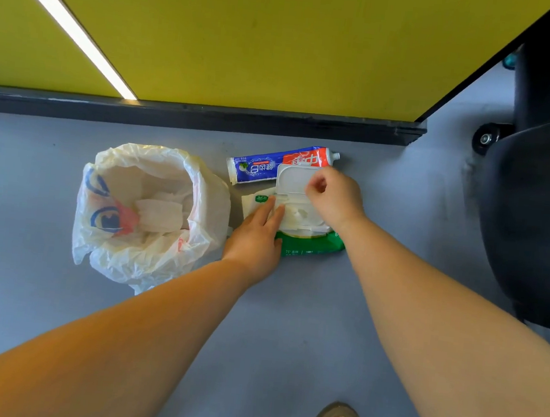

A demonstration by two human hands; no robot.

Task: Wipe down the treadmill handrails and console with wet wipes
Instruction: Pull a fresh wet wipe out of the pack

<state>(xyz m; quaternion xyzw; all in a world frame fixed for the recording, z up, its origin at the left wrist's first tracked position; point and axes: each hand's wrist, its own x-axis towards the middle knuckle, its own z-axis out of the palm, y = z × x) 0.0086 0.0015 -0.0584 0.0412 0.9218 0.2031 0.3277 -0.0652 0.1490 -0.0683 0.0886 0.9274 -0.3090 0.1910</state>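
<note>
Left hand [254, 236] is laid flat on the wipes pack [310, 245], its lid [293, 178] pinched by the right hand [335, 200], on a grey floor [289, 327] beneath a yellow wall [249, 37].

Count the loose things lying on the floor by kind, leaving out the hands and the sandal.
wet wipes pack: 1
toothpaste tube: 1
plastic bag: 1
Total: 3

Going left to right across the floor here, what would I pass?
Plastic bag → left hand → right hand → black treadmill base. The wet wipes pack sits under both hands, so its place is unclear.
</note>
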